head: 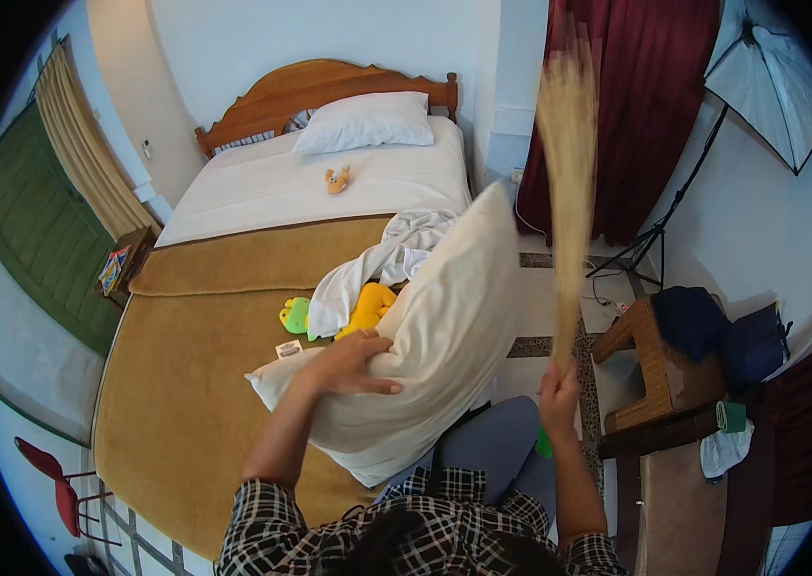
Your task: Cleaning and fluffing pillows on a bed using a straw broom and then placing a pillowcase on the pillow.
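Note:
My right hand (559, 403) is closed around the lower end of a stick broom (570, 187), which points up, its upper bristles blurred. A bit of green shows just below that hand. My left hand (352, 362) lies with fingers spread on a large white pillow (442, 331), tilted up on the near right side of the bed. Beyond the pillow, a crumpled white cloth (348, 284) partly covers a green plush toy (295, 315) and touches a yellow plush toy (371, 308). A small card (289, 349) with writing lies beside them on the brown blanket (190, 374).
Another white pillow (370, 122) lies by the wooden headboard (334, 75), with a small orange plush toy (336, 180) on the sheet. To the right stand a softbox light (769, 93) on a tripod and a wooden stool (672, 360) holding dark cloth. A red chair (63, 489) is at lower left.

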Tool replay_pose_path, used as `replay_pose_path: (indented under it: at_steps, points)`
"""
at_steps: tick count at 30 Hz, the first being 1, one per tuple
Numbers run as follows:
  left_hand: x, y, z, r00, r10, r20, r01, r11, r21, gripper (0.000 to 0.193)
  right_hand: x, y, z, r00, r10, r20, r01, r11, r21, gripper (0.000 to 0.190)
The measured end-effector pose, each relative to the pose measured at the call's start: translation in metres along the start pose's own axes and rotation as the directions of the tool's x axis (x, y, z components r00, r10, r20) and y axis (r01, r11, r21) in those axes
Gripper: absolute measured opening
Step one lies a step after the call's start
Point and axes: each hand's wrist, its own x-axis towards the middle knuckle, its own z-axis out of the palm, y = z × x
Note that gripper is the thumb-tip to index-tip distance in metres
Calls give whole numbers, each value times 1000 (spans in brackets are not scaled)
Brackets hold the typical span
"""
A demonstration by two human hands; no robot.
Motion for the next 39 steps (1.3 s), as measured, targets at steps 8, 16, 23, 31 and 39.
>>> replay_pose_path:
  at_steps: [8, 16, 23, 31, 39]
  points:
    - [9, 9, 45, 877, -355, -325, 385, 922, 31, 112, -24, -5, -11, 947, 187, 263, -157, 979, -131, 22]
    - [17, 16, 71, 876, -301, -377, 313, 949, -30, 72, -51, 3, -13, 878, 65, 473, 116, 932, -342, 22]
    - [22, 66, 112, 905, -259, -338, 294, 954, 55, 62, 23, -95, -38, 951, -250, 182, 288, 931, -225, 21]
    - [32, 26, 23, 819, -116, -562, 83, 993, -84, 38, 41, -156, -70, 918, -372, 136, 396, 879, -266, 23]
    - [20, 67, -59, 840, 54, -541, 172, 918, 358, 33, 31, -98, -88, 995, -102, 8, 102, 995, -12, 25]
